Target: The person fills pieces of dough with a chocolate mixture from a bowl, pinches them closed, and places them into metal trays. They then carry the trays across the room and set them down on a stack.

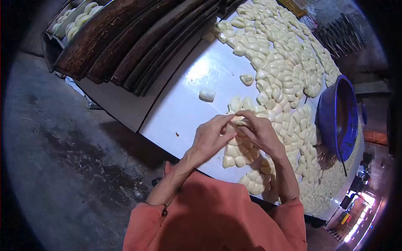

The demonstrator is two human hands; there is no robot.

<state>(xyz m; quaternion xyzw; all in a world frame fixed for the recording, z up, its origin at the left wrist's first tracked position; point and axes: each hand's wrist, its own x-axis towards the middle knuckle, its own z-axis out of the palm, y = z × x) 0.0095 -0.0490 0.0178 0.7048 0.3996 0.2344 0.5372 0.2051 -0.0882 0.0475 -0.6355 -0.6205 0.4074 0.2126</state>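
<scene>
Many pale dough pieces (289, 79) lie packed together on the white table (167, 121). My left hand (212, 136) and my right hand (258, 130) meet above the near part of the dough, fingers bent inward. Between their fingertips is a small pale bit, probably dough, mostly hidden by the fingers. Just below the hands sits a cluster of dough pieces (238, 154). Apart from the rest, one white dough lump (207, 95) rests left of the cluster, and a smaller piece (247, 79) lies farther back.
Dark curved trays (138, 42) are stacked at the table's left side. Beyond them, a container (77, 21) holds pale rounded pieces. A blue basin (339, 119) stands on the right among the dough. Dark slats (341, 35) lie behind the table.
</scene>
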